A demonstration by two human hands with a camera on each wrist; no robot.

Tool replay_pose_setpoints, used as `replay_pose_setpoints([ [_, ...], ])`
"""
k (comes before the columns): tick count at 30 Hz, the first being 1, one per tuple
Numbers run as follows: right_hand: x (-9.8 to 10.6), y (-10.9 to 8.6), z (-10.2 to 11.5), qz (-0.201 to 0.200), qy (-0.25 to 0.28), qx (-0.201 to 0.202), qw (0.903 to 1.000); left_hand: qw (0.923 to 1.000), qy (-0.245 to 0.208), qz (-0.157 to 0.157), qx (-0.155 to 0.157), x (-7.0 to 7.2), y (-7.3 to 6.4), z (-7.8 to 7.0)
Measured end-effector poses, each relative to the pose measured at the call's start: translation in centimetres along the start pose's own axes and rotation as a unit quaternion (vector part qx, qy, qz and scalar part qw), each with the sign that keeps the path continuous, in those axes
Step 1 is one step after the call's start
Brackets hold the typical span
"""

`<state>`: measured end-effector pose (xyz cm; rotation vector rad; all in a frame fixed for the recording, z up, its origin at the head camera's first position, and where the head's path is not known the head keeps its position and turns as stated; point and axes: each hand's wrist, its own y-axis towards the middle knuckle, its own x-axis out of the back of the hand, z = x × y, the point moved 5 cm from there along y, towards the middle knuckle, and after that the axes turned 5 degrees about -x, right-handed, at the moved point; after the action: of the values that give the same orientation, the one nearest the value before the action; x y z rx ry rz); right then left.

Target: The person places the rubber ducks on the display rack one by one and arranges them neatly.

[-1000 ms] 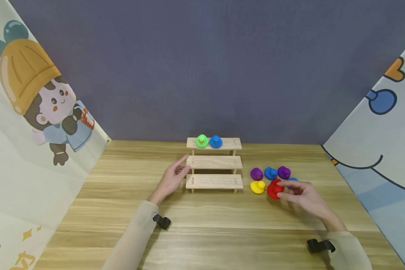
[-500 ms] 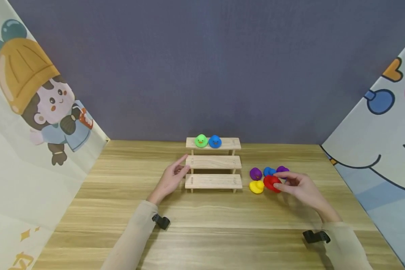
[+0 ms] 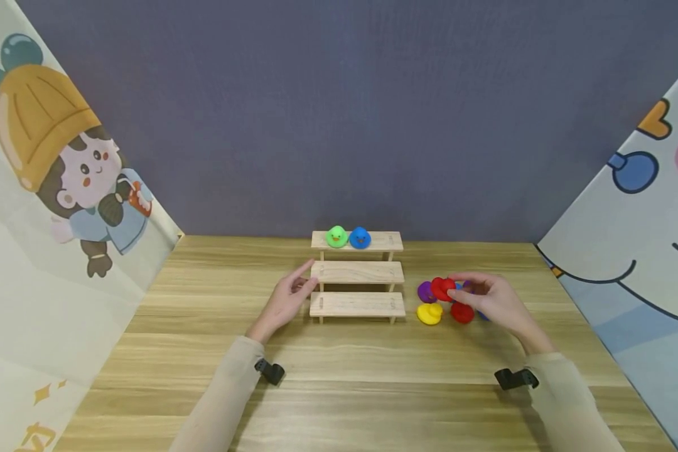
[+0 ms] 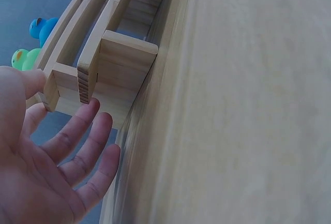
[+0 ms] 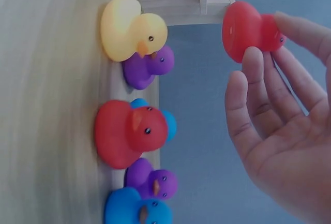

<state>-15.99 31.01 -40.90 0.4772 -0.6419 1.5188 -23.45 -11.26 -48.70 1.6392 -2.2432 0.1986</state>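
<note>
My right hand (image 3: pixel 494 304) pinches a red rubber duck (image 3: pixel 442 289) between thumb and fingertips, raised over the group of ducks. In the right wrist view that red duck (image 5: pixel 242 31) hangs clear of the tabletop. My left hand (image 3: pixel 285 300) is at the left end of a three-step wooden stand (image 3: pixel 357 272), fingers extended. The left wrist view has its fingertips right at the stand's end, the palm (image 4: pixel 36 182) facing the camera. On the top step sit a green duck (image 3: pixel 336 237) and a blue duck (image 3: pixel 360 238), side by side.
Right of the stand, on the wooden table (image 3: pixel 339 402), are a yellow duck (image 3: pixel 429 314), another red duck (image 3: pixel 462 312) and a purple duck (image 3: pixel 426 292). More blue and purple ducks are partly covered by my right hand. A dark wall (image 3: pixel 339 125) rises behind the stand.
The right hand has lifted the red duck and carried it leftward and away from me, uncovering a second red duck below. The left hand has stayed at the stand.
</note>
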Motion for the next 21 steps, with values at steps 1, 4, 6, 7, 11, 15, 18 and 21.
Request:
replay_pose_setpoints([
  [1, 0.0, 0.1, 0.2, -0.002, -0.002, -0.002, 1.0000, 1.0000, 0.000, 0.000, 0.000, 0.0, 0.0, 0.0],
  [4, -0.1, 0.5, 0.8, -0.004, 0.000, -0.004, 1.0000, 1.0000, -0.001, 0.002, -0.001, 0.0, 0.1, 0.1],
  [6, -0.1, 0.8, 1.1, -0.006, 0.004, -0.005, 1.0000, 1.0000, -0.002, 0.002, 0.000, 0.0, 0.1, 0.1],
  [7, -0.2, 0.9, 1.3, -0.006, 0.006, -0.005, 0.9999, 1.0000, -0.002, 0.003, 0.000, 0.0, 0.1, 0.1],
  [11, -0.2, 1.4, 2.0, -0.008, 0.000, 0.002, 1.0000, 1.0000, 0.000, 0.001, 0.005, 0.0, 0.0, 0.1],
  [15, -0.2, 1.8, 2.6, -0.004, -0.002, 0.004, 1.0000, 1.0000, -0.001, -0.002, 0.008, 0.0, 0.0, 0.1],
  [18, -0.3, 2.2, 2.9, 0.003, 0.009, -0.001, 0.9999, 1.0000, -0.003, -0.002, 0.008, 0.0, 0.0, 0.1],
  [21, -0.4, 2.5, 3.2, 0.006, 0.017, -0.008, 0.9998, 1.0000, -0.005, -0.001, 0.008, 0.0, 0.0, 0.1],
])
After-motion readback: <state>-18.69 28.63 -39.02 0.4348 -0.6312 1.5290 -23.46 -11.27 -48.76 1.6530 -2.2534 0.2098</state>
